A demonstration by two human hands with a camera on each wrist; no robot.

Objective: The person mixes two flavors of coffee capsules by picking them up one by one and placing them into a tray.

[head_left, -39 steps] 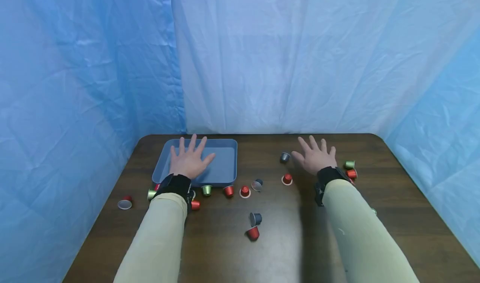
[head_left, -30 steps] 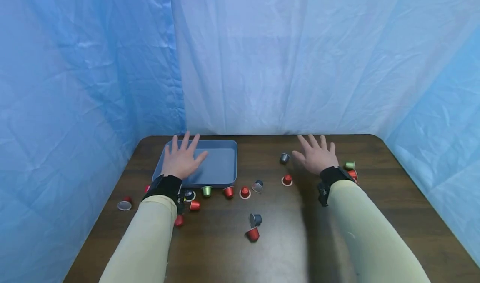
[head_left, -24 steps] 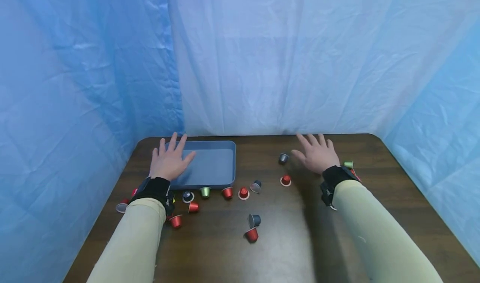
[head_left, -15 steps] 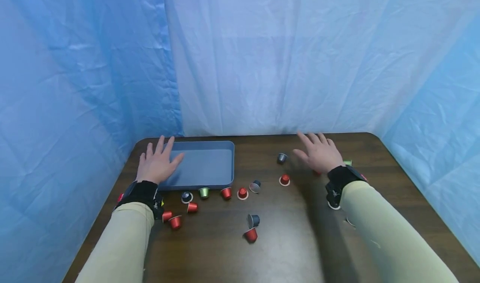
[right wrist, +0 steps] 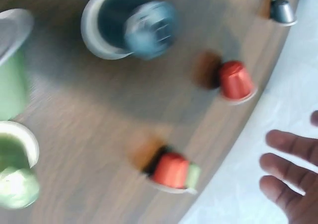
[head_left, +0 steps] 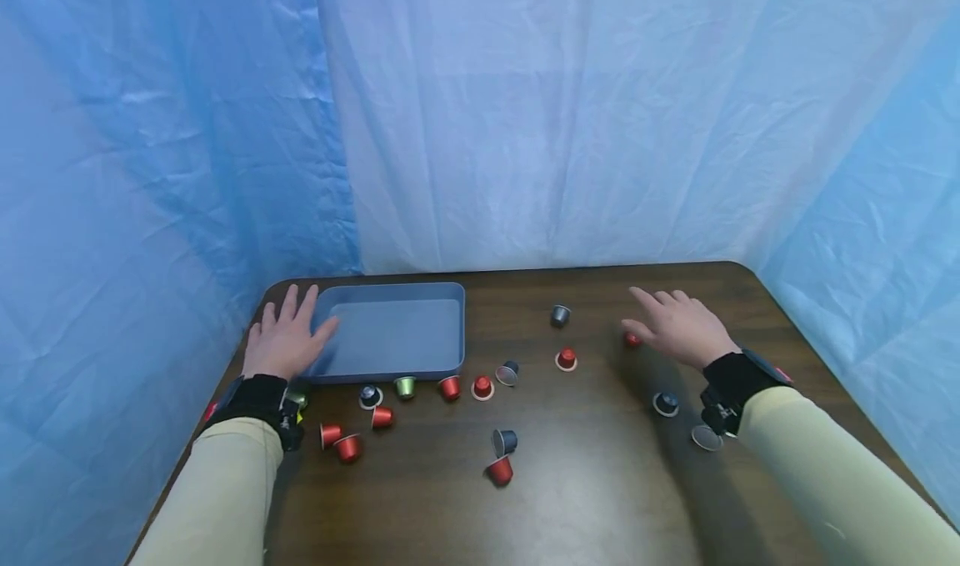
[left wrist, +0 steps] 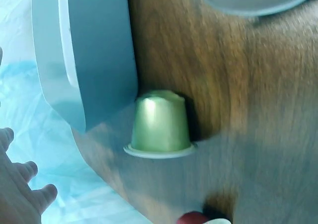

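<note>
My left hand hovers with fingers spread at the left end of a blue-grey tray, holding nothing. Below it in the left wrist view, a green coffee capsule stands on its rim beside the tray wall. On the right, my right hand is held above the table, fingers loosely extended and palm bare. A red capsule shows just under its thumb. The right wrist view has a dark blue capsule, another red capsule overlapping a green one, and a green capsule near the left edge.
Several red, green and dark capsules lie along the tray's front side, such as a green one. A dark capsule and a red capsule touch at mid-table. Blue curtains surround the brown table.
My left hand has moved left, from over the tray to its left end. My right hand has shifted right and slightly nearer, uncovering capsules. The head view has turned slightly.
</note>
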